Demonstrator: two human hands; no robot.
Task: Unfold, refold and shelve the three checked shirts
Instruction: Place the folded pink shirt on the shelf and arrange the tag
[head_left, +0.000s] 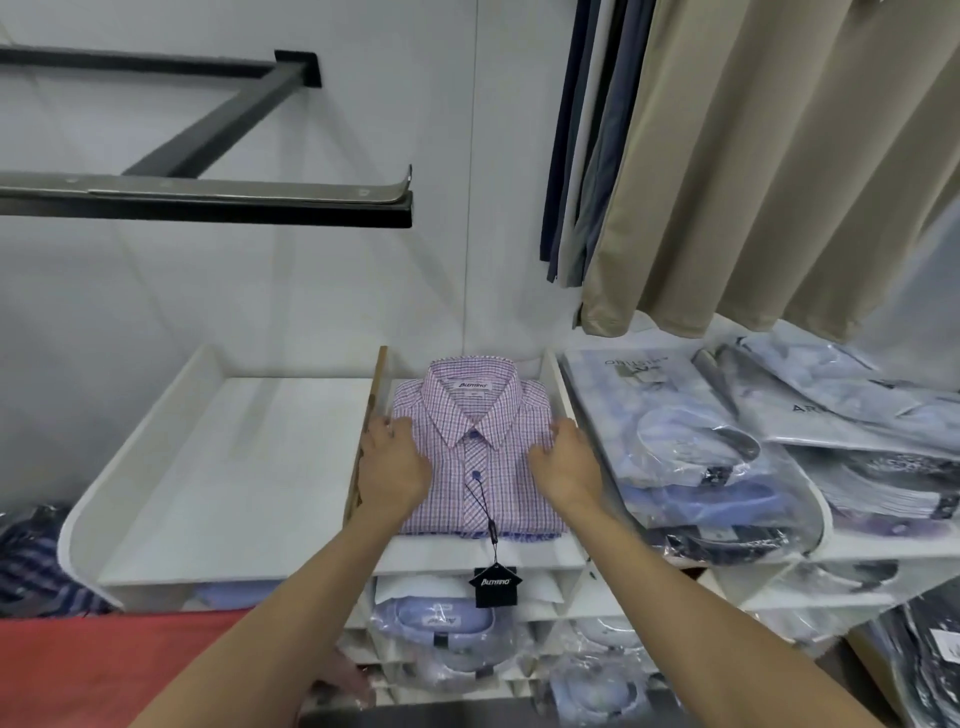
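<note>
A folded pink-and-blue checked shirt (470, 452) lies collar-up in the middle compartment of the white shelf (467, 552), on top of other folded checked fabric whose blue edge shows beneath it. A black hang tag (496, 584) dangles on a cord over the shelf's front edge. My left hand (389, 465) rests on the shirt's left side with fingers along its edge. My right hand (563, 465) rests on the shirt's right side, fingers bent over the edge near the divider.
The left compartment (234, 467) holds nothing. Bagged shirts (727, 441) are piled on the right part of the shelf and in the cubbies (441, 623) below. Beige and dark trousers (753, 156) hang at upper right. A black wall bracket (208, 202) juts out at upper left. A red surface (104, 670) lies at lower left.
</note>
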